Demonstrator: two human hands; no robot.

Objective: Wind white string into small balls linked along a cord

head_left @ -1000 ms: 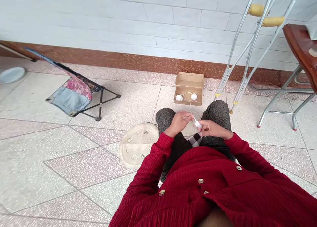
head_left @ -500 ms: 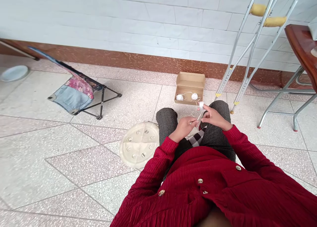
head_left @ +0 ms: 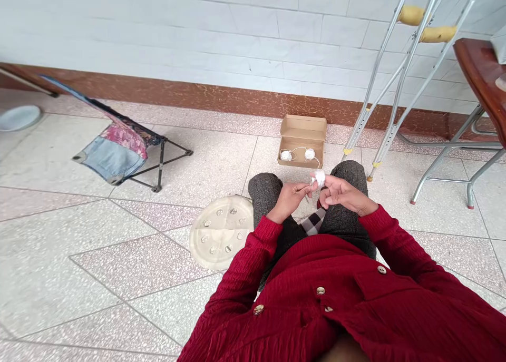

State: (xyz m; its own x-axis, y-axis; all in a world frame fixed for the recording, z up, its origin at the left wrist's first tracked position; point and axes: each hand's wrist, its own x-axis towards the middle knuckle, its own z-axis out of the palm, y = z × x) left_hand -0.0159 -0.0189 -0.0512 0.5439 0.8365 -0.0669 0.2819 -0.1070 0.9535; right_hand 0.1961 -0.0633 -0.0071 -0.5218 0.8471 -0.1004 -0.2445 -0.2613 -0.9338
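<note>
White yarn [head_left: 319, 178] is wound round the fingertips of my right hand [head_left: 344, 194], which is held above my knees with its fingers stretched out. My left hand [head_left: 292, 197] is closed in a pinch beside it, its fingertips at the yarn near the wound part. Beyond my hands an open cardboard box [head_left: 302, 131] stands on the floor. Inside it lie two white yarn balls, one at the left [head_left: 286, 155] and one at the right [head_left: 309, 154]. A strand runs from the right ball over the box's front edge toward my hands.
A round beige mat [head_left: 221, 230] lies left of my knees. Farther left stands a folding chair [head_left: 118, 154], with a pale basin [head_left: 19, 118] behind it. Crutches [head_left: 395, 104] lean on the wall at the right, beside a brown stool [head_left: 474, 72].
My left hand has moved from below the wound yarn up beside it. My right hand has turned, its fingers now pointing left, and the wound yarn sits slightly lower.
</note>
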